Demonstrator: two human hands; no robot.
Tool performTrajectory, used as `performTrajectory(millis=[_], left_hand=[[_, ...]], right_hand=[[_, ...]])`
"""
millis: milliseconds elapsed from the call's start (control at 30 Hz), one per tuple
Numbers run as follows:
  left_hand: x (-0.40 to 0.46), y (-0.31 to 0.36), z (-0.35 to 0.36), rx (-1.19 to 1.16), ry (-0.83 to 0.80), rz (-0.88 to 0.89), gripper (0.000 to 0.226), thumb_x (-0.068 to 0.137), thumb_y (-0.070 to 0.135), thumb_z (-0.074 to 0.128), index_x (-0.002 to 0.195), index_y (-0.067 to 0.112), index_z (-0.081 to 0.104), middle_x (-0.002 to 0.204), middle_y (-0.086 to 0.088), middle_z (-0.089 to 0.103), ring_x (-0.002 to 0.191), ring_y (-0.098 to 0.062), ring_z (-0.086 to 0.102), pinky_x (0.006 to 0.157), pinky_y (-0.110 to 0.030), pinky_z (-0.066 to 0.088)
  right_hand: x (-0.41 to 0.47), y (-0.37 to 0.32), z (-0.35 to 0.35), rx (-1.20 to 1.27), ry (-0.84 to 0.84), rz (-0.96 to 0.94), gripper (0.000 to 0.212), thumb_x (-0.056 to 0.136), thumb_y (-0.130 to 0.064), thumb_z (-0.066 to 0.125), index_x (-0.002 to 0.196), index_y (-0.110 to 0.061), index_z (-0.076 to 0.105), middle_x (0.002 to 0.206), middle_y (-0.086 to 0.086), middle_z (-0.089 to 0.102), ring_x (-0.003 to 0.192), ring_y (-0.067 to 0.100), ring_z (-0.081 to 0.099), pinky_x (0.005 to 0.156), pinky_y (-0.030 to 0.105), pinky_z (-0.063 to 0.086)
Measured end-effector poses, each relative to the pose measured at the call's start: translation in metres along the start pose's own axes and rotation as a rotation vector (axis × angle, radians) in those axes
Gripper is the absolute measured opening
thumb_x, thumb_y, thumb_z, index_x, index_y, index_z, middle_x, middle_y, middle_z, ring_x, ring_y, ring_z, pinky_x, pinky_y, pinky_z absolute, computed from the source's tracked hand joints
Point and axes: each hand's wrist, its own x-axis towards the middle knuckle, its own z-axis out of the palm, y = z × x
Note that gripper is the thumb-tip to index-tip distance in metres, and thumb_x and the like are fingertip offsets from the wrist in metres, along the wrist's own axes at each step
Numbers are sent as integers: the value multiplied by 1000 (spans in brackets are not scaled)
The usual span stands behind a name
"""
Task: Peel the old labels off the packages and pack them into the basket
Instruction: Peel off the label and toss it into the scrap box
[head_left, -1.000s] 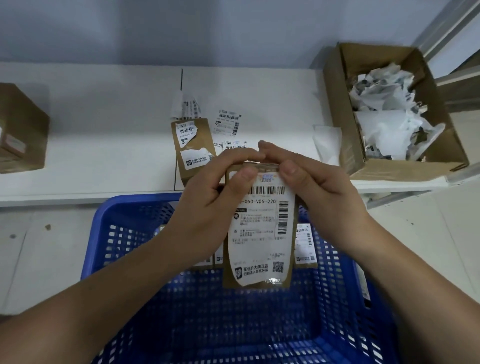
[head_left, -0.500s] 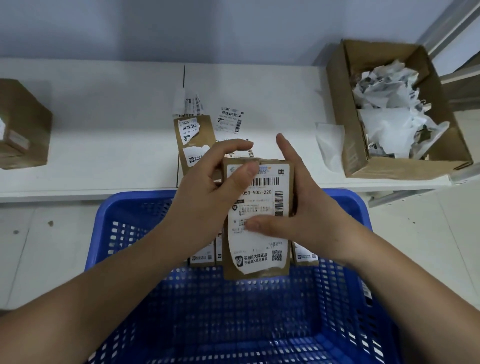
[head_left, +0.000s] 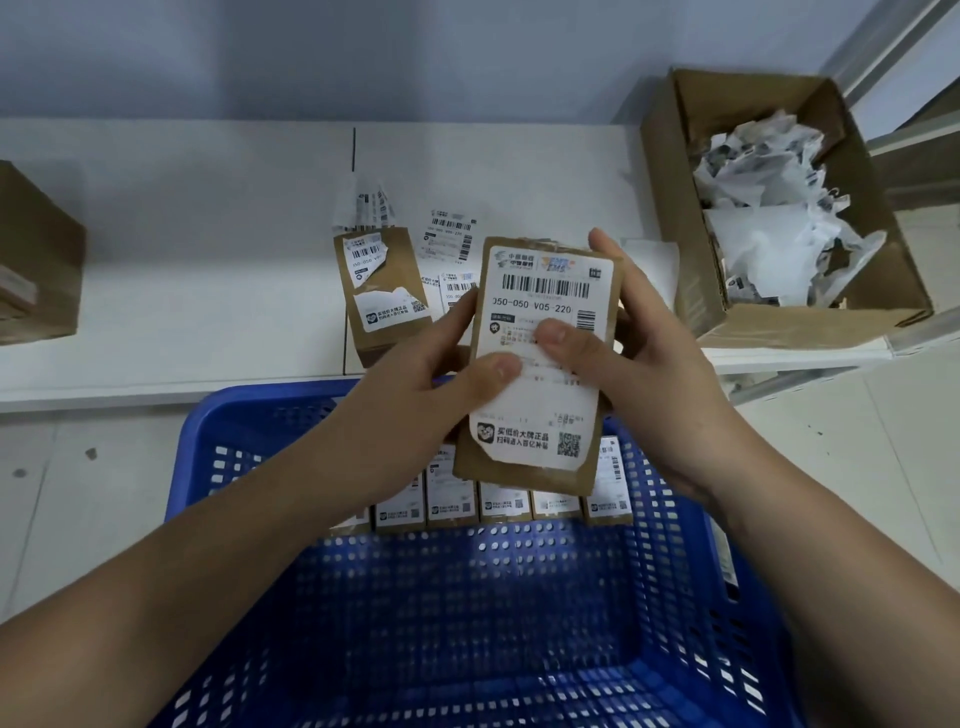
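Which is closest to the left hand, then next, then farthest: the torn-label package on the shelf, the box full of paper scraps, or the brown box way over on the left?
From the left hand:
1. Torn-label package, just above it on the shelf.
2. Scrap box, far right.
3. Brown box, far left edge.

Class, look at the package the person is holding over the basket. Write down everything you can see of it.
The held package is a small, flat brown cardboard box, held upright and slightly tilted above the blue basket. A white shipping label with barcode, printed text and QR code covers most of its front; the label's lower left corner looks torn or lifted. The left hand and right hand grip its sides, both thumbs pressing on the label.
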Motion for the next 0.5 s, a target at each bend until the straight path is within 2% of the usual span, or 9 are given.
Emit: performTrajectory(millis=[100, 167, 233, 267, 400, 500], left_hand=[[0, 0, -6, 42, -129, 5, 85, 87, 29, 72, 155, 50, 25, 133, 11, 66, 116, -16, 69, 90, -43, 61], [1, 1, -9, 73, -173, 24, 99, 86, 23, 77, 155, 58, 14, 139, 11, 61, 120, -17, 67, 91, -45, 60], [2, 1, -10, 82, -136, 55, 103, 85, 21, 78, 153, 61, 12, 137, 10, 62, 115, -17, 70, 86, -43, 62], [2, 1, -10, 84, -98, 70, 102, 85, 20, 78, 153, 61, 13, 136, 9, 62, 114, -16, 70, 85, -41, 63], [2, 1, -16, 114, 13, 109, 98, 84, 23, 79, 154, 58, 20, 134, 11, 65, 122, -7, 64, 87, -39, 62], [1, 2, -20, 91, 16, 90, 101, 78, 28, 79, 153, 59, 20, 132, 11, 67, 118, -7, 66, 88, -41, 62]], right_hand=[[-1, -4, -2, 44, 23, -18, 91, 76, -34, 78, 156, -36, 35, 117, -14, 73, 114, 5, 67, 85, 37, 61], [-2, -7, -1, 62, 19, -49, 73, 83, -28, 76, 149, -30, 46, 118, -9, 73, 113, 10, 69, 84, 41, 62], [-2, -8, 0, 41, -27, -81, 55, 87, -22, 75, 138, -27, 55, 119, -3, 73, 109, 16, 71, 82, 45, 62], [-2, -8, 0, 18, -68, -83, 56, 88, -19, 75, 138, -28, 54, 120, -2, 72, 108, 17, 72, 82, 46, 63], [0, -7, -8, -54, -284, -43, 97, 83, -5, 79, 153, -50, 28, 127, -4, 69, 120, 16, 66, 88, 44, 61], [2, -9, -16, -75, -357, -35, 112, 78, -2, 80, 154, -57, 19, 133, -1, 65, 118, 25, 68, 91, 50, 59]])
